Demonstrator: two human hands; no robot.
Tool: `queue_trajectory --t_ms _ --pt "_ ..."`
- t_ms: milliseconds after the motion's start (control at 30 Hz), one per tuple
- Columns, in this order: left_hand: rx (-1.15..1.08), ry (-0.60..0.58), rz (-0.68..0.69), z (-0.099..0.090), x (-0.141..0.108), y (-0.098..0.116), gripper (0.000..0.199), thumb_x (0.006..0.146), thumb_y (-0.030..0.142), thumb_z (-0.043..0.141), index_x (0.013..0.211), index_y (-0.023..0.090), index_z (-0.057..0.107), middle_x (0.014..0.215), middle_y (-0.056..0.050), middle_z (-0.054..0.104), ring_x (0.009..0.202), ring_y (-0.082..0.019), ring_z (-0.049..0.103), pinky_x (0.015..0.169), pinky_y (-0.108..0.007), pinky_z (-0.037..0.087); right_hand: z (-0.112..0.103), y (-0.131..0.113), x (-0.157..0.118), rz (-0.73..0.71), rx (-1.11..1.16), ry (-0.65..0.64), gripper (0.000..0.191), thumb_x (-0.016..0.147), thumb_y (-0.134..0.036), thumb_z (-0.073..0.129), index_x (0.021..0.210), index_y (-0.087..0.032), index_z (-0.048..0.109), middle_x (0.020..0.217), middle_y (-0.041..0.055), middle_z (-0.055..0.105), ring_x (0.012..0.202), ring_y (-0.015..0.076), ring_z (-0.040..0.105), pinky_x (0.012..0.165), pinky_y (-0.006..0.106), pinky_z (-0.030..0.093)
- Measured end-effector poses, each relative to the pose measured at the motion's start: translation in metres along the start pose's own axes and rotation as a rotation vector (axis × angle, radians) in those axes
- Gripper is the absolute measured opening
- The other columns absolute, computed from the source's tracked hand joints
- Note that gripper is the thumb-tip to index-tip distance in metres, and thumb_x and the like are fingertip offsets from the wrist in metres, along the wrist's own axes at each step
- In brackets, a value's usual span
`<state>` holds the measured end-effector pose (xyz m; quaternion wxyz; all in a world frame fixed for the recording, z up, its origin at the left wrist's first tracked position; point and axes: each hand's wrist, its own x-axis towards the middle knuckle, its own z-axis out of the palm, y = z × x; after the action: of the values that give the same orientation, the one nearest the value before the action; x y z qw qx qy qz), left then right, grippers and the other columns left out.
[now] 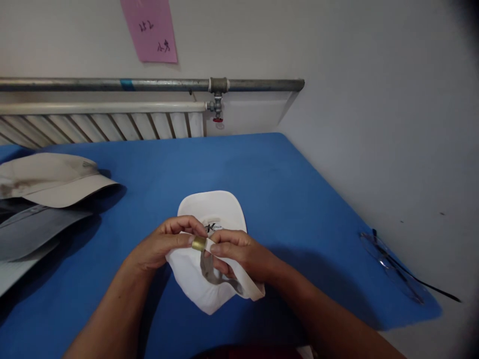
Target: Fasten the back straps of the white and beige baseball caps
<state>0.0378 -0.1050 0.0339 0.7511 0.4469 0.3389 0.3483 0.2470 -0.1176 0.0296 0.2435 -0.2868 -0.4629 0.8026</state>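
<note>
Nearest you, at the bottom edge, shows one sliver of something dark red [247,354] (too little of it to name). Just beyond it, between your two forearms, one white cap [204,289] sits on the blue worktop [262,164], brim pointing away from you. Inside its crown you can see a grey band [207,269]. Your left grip [162,242] is pinched on the single gold-coloured clasp [198,243]; your right grip [245,252] pinches the white strap [243,276] just beside that clasp. To your left, well apart from your hands, at least three more caps [56,174] overlap in a stack: beige on top, grey-blue next, a pale one lowest. One pair of glasses [400,267] lies by the worktop's right edge, and one pink paper [151,32] hangs on the wall.
</note>
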Motion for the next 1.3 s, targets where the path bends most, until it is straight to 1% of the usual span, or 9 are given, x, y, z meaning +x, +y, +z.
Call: queue_trajectory --t_ms 100,267,500,667,833,933,1067,1167,1300 --pt "-0.019 0.004 0.012 0.0006 0.0000 0.0002 0.015 0.068 0.026 0.079 0.079 0.017 0.075 0.065 -0.001 0.070 0.051 -0.007 0.056 0.048 -0.014 0.040 0.0001 0.0000 0.0005 0.004 0.017 0.002 0.013 0.084 -0.029 0.059 0.078 -0.017 0.057 0.053 -0.0054 0.051 0.045 0.0077 0.043 0.048 0.022 0.034" --pt "-0.011 -0.028 0.014 -0.0017 0.0002 -0.0018 0.015 0.071 0.026 0.078 0.082 0.017 0.075 0.067 -0.002 0.071 0.056 -0.009 0.060 0.053 -0.016 0.043 -0.0001 0.0004 0.0013 0.010 0.066 -0.084 0.013 0.084 -0.028 0.060 0.083 -0.015 0.063 0.052 -0.0054 0.050 0.046 0.0082 0.044 0.049 0.022 0.035" --pt "-0.008 -0.054 0.013 -0.0015 0.0009 -0.0029 0.014 0.072 0.025 0.076 0.083 0.016 0.073 0.067 -0.002 0.070 0.056 -0.010 0.060 0.053 -0.017 0.043 -0.0004 -0.0008 0.0018 0.009 0.082 -0.085 0.014 0.083 -0.028 0.059 0.082 -0.015 0.062 0.051 -0.0053 0.050 0.043 0.0077 0.043 0.046 0.022 0.033" --pt "0.032 -0.036 -0.019 0.0000 -0.0006 -0.0016 0.015 0.071 0.025 0.077 0.082 0.016 0.073 0.069 -0.004 0.071 0.060 -0.012 0.063 0.057 -0.019 0.046 -0.0006 -0.0005 0.0021 0.048 0.004 -0.053 0.014 0.083 -0.028 0.059 0.081 -0.015 0.063 0.052 -0.0050 0.052 0.044 0.0075 0.044 0.048 0.023 0.035" --pt "0.012 0.001 -0.005 -0.0009 -0.0007 -0.0017 0.015 0.069 0.026 0.079 0.080 0.016 0.074 0.066 -0.002 0.070 0.056 -0.010 0.061 0.054 -0.018 0.044 0.0005 -0.0020 0.0009 0.018 0.108 -0.110 0.013 0.081 -0.028 0.060 0.079 -0.015 0.062 0.050 -0.0057 0.051 0.043 0.0076 0.043 0.046 0.022 0.034" --pt "0.016 -0.011 -0.008 -0.0006 -0.0001 -0.0022 0.016 0.070 0.027 0.079 0.081 0.016 0.074 0.067 -0.002 0.070 0.057 -0.011 0.061 0.054 -0.018 0.044 0.0013 -0.0016 0.0012 0.012 0.100 -0.094 0.013 0.081 -0.028 0.060 0.079 -0.015 0.061 0.050 -0.0056 0.051 0.042 0.0075 0.043 0.045 0.022 0.034" --pt "0.092 -0.007 -0.024 0.0013 0.0009 -0.0030 0.014 0.074 0.026 0.075 0.084 0.016 0.073 0.071 -0.003 0.070 0.062 -0.012 0.061 0.058 -0.021 0.044 0.0011 0.0012 0.0028 0.026 0.057 -0.047 0.014 0.080 -0.029 0.060 0.079 -0.015 0.059 0.050 -0.0062 0.050 0.042 0.0075 0.043 0.046 0.022 0.034" --pt "0.128 0.011 0.000 0.0027 0.0013 -0.0027 0.012 0.074 0.026 0.075 0.083 0.017 0.072 0.071 0.000 0.067 0.061 -0.010 0.056 0.056 -0.019 0.041 0.0000 0.0026 0.0038 0.024 0.011 -0.007 0.014 0.081 -0.029 0.059 0.079 -0.016 0.057 0.051 -0.0062 0.050 0.041 0.0070 0.041 0.045 0.022 0.033" --pt "0.195 0.053 0.064 0.0052 0.0008 -0.0012 0.015 0.075 0.030 0.074 0.079 0.017 0.067 0.067 0.003 0.059 0.056 -0.007 0.047 0.054 -0.018 0.036 -0.0014 0.0028 0.0047 -0.002 0.027 0.012 0.015 0.082 -0.029 0.059 0.074 -0.017 0.054 0.051 -0.0056 0.051 0.040 0.0065 0.041 0.043 0.021 0.031"
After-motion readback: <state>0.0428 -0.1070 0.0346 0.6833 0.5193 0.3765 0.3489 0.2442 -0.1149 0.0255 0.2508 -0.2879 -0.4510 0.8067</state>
